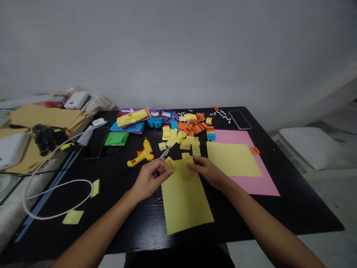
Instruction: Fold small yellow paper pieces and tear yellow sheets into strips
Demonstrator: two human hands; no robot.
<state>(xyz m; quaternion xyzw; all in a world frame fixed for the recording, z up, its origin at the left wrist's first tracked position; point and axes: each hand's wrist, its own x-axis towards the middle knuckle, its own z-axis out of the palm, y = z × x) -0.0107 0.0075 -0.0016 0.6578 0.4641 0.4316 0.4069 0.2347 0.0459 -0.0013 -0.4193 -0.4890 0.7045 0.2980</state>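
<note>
A yellow paper sheet point(185, 197) lies lengthwise near the table's front edge. My right hand point(209, 170) pinches its upper right corner, thumb on top. At the sheet's upper left edge, my left hand point(152, 176) has its fingers curled; what they hold, if anything, is hidden. Scissors point(165, 153) lie just beyond my left hand, their handles out of sight. A yellow glue gun point(142, 153) rests to the left of them. Small yellow paper pieces point(171, 136) and orange pieces point(195, 126) are scattered behind the sheet.
To the right, a second yellow sheet point(234, 159) lies on a pink sheet point(264, 182), with a phone point(240, 120) behind. Green paper point(116, 139) and a yellow stack point(132, 118) sit back left. A white cable point(60, 183) loops at the left beside yellow scraps point(73, 217).
</note>
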